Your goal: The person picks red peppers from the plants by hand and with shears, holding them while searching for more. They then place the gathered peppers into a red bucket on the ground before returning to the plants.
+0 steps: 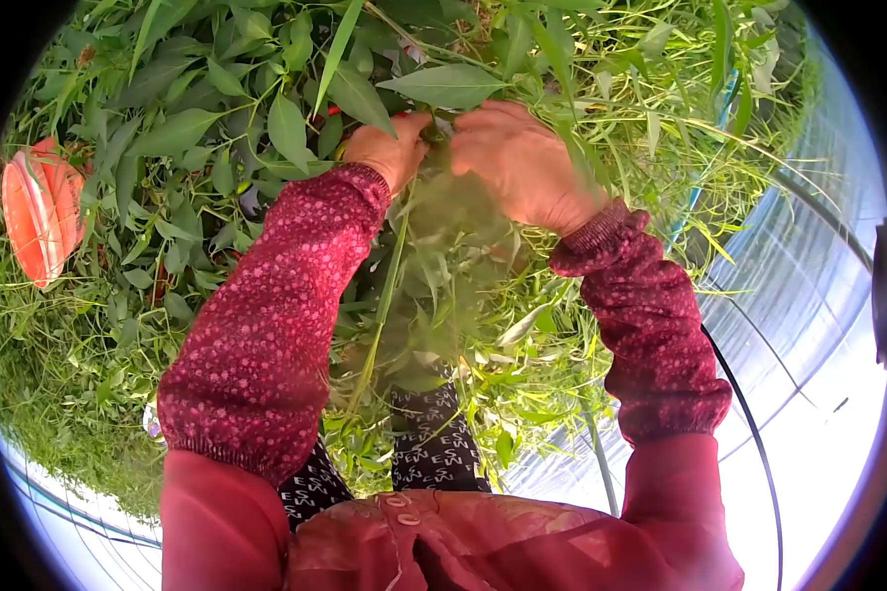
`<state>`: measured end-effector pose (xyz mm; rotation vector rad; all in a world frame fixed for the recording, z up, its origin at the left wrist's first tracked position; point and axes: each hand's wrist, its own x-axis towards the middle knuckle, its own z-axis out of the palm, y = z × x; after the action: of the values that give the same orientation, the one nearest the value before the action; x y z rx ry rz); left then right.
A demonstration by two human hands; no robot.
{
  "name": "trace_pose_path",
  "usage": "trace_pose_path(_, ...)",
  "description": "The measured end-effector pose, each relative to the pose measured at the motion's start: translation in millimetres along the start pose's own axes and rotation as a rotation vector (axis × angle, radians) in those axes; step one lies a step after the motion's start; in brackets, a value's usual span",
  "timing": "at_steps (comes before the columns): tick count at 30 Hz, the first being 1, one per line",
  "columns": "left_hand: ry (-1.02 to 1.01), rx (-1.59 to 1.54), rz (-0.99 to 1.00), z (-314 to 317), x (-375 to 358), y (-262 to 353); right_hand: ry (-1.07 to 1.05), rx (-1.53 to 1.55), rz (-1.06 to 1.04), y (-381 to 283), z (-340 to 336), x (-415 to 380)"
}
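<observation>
My left hand (389, 153) reaches in among broad green leaves, its fingers curled closed; what they grip, if anything, is hidden. Close on its right is my right hand (527, 167), bent down into the plants with the fingers drawn together and the tips out of sight. A leafy plant (286, 128) with pepper-like leaves surrounds the left hand, and small red spots show between the leaves. One long pointed leaf (445, 87) lies just above both hands. A grass stem (384, 286) runs down from between them.
An orange-red container or bag (42, 212) sits in the foliage at far left. Tall grass (650, 128) crowds the right side. Beyond it are a translucent plastic sheet (788, 325), a black hose or cable (754, 424) and a blue cord (700, 182). My patterned trouser legs (434, 438) stand among the plants.
</observation>
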<state>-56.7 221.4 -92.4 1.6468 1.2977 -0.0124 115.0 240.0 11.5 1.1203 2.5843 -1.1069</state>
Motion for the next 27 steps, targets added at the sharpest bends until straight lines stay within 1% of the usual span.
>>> trace_pose_path(2, 0.032, 0.007, 0.038, 8, -1, -8, 0.009, 0.047, 0.022, -6, 2, -2)
trace_pose_path(3, 0.063, 0.016, 0.074, 11, -1, -11, 0.136, 0.134, 0.012, -13, 2, -5)
trace_pose_path(4, -0.076, 0.173, -0.056, 5, 1, -8, 0.262, 0.221, 0.0, -21, 1, -8)
trace_pose_path(5, -0.074, 0.172, -0.055, 11, -1, -17, 0.261, 0.218, 0.0, -30, 1, -16)
trace_pose_path(6, -0.013, 0.0, 0.016, 25, -5, -38, 0.327, 0.741, 0.253, -42, 1, -25)
trace_pose_path(7, 0.049, -0.171, 0.086, 17, -10, -34, 0.38, 1.262, 0.512, -50, 0, -34)
trace_pose_path(8, 0.116, 0.197, 0.18, 8, -17, -29, 0.448, 1.297, 0.534, -54, -2, -39)
trace_pose_path(9, 0.119, 0.199, 0.184, 11, -15, -33, 0.452, 1.294, 0.531, -51, 0, -41)
trace_pose_path(11, 0.222, -0.084, 0.261, 32, -10, -56, 0.433, 1.204, 0.919, -42, 18, -48)
trace_pose_path(12, 0.158, 0.022, 0.23, 45, -4, -67, 0.472, 1.149, 0.899, -28, 41, -51)
trace_pose_path(13, 0.162, 0.025, 0.233, 36, -7, -57, 0.475, 1.148, 0.894, -16, 60, -50)
trace_pose_path(15, 0.29, 0.213, 0.262, 10, -25, -18, 0.545, 0.98, 0.912, 1, 97, -45)
trace_pose_path(16, 0.287, 0.018, 0.169, 3, -32, -11, 0.575, 0.903, 0.918, 6, 114, -38)
trace_pose_path(17, 0.288, 0.025, 0.165, 3, -30, -9, 0.603, 0.826, 0.922, 11, 127, -31)
trace_pose_path(18, 0.248, -0.1, 0.103, 4, -27, -9, 0.628, 0.746, 0.926, 17, 133, -24)
trace_pose_path(19, 0.209, -0.225, 0.039, 3, -26, -4, 0.623, 0.751, 0.922, 23, 129, -19)
trace_pose_path(20, 0.324, -0.455, 0.023, 6, -24, 5, 0.555, 0.556, 0.862, 33, 123, -16)
trace_pose_path(21, 0.363, -0.101, 0.216, -2, -26, 13, 0.485, 0.362, 0.797, 43, 119, -16)
trace_pose_path(22, 0.275, 0.105, 0.203, -3, -26, 16, 1.011, 0.203, 0.249, 46, 122, -17)
trace_pose_path(23, 0.181, 0.307, 0.189, -5, -25, 20, 1.0, 0.206, 0.248, 49, 122, -24)
trace_pose_path(24, 0.182, 0.299, 0.18, -8, -26, 25, 1.029, 0.901, 0.524, 32, 89, -19)
trace_pose_path(25, 0.125, 0.322, 0.161, -12, -28, 30, 0.958, 1.601, 0.796, 22, 69, -15)
trace_pose_path(26, 0.066, 0.344, 0.14, -13, -30, 32, 0.94, 1.601, 0.8, 26, 64, -13)
trace_pose_path(27, 0.064, 0.335, 0.123, -8, -30, 29, 0.935, 1.576, 0.804, 36, 60, -10)
